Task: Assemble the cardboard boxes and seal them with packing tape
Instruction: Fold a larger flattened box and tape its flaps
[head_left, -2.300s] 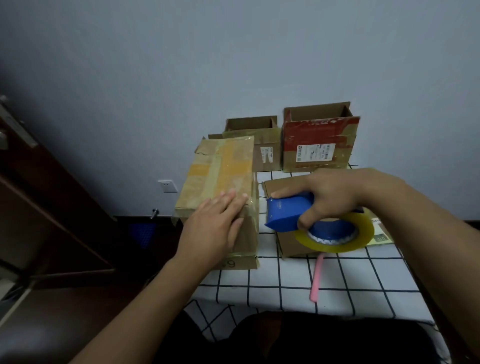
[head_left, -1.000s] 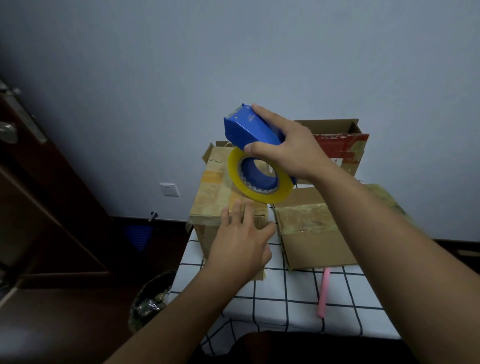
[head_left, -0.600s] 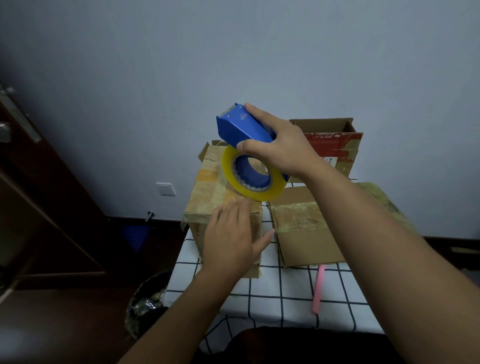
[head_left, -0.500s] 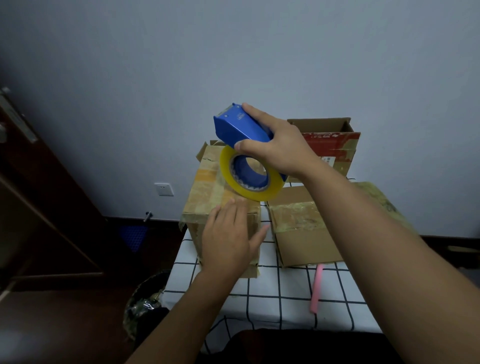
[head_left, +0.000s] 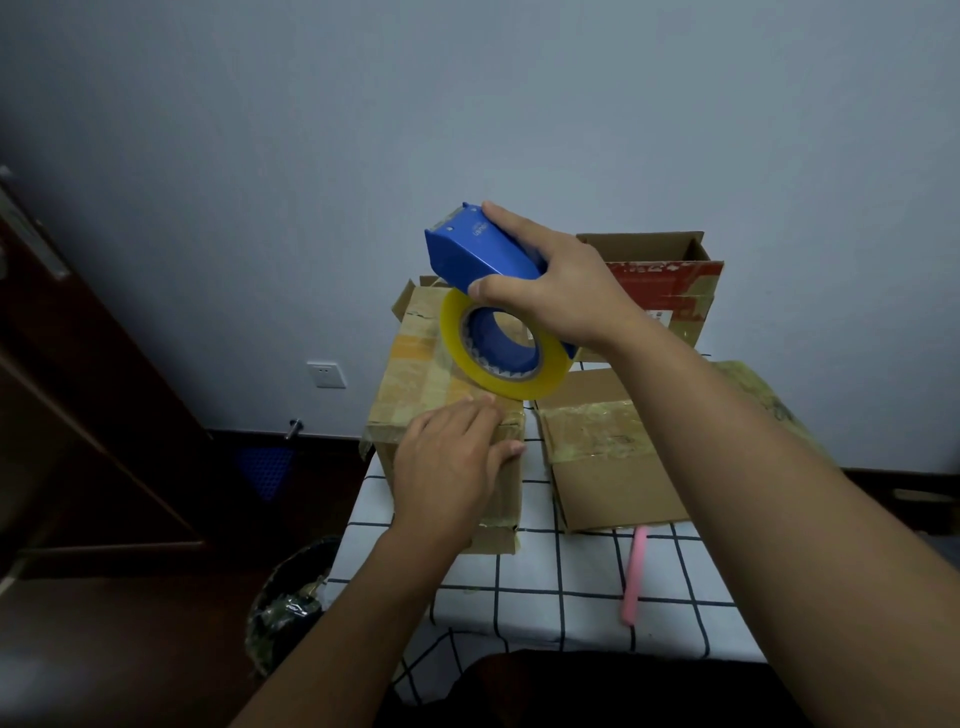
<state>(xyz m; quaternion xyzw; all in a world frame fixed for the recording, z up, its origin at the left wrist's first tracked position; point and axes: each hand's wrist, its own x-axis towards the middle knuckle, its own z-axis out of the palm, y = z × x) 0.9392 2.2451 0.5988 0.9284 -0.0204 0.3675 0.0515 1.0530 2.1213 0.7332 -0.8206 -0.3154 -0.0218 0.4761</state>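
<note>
Centrally, the counter (head_left: 571, 618) draped in a white black-gridded cloth fills the lower middle of the frame and carries the task's boxes. The tall brown cardboard box (head_left: 415, 384) with old yellowed tape stands at its left edge, a flatter taped cardboard box (head_left: 608, 467) just right of it, and an open red-banded cardboard box (head_left: 670, 280) behind, toward the upper right. The left hand (head_left: 452, 467) lies flat, fingers spread, over the tall box's near top edge, probably to pin the flaps and steady it. The right hand (head_left: 556, 291) is wrapped around the blue tape dispenser (head_left: 483, 254) with its yellow roll, held just above the box top, seemingly lined up to run a strip. A slim pink stick (head_left: 635, 582) lies lower right.
</note>
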